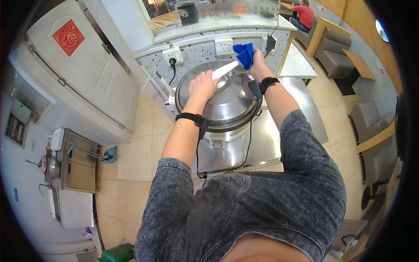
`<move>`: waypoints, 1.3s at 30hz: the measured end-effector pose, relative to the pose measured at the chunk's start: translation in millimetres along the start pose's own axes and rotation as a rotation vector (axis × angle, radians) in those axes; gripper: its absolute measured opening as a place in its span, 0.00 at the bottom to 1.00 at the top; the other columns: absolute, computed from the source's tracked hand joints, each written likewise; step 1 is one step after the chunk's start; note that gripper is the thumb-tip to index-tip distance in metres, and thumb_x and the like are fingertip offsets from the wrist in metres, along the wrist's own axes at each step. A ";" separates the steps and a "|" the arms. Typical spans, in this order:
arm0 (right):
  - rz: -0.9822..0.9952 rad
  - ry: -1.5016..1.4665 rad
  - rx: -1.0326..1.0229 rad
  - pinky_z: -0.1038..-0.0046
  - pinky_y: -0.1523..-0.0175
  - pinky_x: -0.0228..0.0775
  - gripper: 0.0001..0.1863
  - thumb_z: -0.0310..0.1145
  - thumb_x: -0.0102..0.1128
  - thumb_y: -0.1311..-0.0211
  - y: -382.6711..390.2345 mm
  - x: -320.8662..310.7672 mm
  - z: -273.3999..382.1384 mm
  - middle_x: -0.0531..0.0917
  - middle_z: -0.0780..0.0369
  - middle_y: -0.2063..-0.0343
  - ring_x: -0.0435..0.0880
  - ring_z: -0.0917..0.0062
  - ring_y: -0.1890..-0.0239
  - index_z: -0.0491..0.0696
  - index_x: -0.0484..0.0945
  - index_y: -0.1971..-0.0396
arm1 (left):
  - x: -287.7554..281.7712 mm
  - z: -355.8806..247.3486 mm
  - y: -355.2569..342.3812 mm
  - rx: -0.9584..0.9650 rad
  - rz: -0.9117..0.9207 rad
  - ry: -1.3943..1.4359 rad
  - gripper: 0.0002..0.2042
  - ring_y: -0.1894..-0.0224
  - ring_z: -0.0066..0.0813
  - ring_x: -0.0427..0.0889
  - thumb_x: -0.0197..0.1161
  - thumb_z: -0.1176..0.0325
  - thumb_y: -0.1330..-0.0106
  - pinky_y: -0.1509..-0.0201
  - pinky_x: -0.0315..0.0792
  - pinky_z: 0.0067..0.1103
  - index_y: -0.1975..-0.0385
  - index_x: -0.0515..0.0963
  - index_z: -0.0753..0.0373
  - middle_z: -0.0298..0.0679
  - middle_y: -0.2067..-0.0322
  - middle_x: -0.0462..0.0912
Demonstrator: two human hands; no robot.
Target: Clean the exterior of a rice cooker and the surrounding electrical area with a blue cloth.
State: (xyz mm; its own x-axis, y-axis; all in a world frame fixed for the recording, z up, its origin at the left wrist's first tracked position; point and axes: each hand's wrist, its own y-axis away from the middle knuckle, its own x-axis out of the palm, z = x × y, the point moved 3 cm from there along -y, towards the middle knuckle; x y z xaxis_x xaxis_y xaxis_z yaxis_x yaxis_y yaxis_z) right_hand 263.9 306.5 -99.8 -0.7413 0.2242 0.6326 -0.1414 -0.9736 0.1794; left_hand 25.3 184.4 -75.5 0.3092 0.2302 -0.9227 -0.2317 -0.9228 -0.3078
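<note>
A large round pot, like a big electric cooker (231,134), stands before me under a domed steel lid (233,102). My left hand (203,87) is closed around the near left end of a white bar (226,69), which looks like the lid's handle; its attachment is partly hidden. Beyond the lid's right side, my right hand (258,62) grips a bunched blue cloth (244,55), held up off the lid. Each wrist wears a black strap with a small device, and thin black cables run down from them.
The cooker rests on a shiny steel table (266,139). Behind it, a speckled wall carries sockets (224,46) and a black plug (173,61). A white door (80,65) is at left, a dustpan (110,154) on the tiled floor. Seats and a person in red (302,16) are at right.
</note>
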 end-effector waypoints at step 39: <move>0.529 -0.297 0.118 0.66 0.56 0.73 0.31 0.58 0.43 0.35 114.9 3.9 47.6 0.79 0.54 0.56 0.79 0.63 0.60 0.46 0.71 0.46 | -23.4 2.3 18.7 0.140 -0.538 0.652 0.13 0.49 0.42 0.77 0.56 0.66 0.31 0.45 0.70 0.30 0.51 0.77 0.65 0.46 0.52 0.79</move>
State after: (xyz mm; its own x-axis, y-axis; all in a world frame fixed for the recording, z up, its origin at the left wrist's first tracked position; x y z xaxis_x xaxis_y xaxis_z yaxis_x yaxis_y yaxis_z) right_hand 276.0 197.5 -40.8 -0.4742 -0.2691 0.8383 0.2818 -0.9485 -0.1451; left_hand 11.6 162.5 -60.2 0.8687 0.3626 -0.3376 0.0006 -0.6822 -0.7311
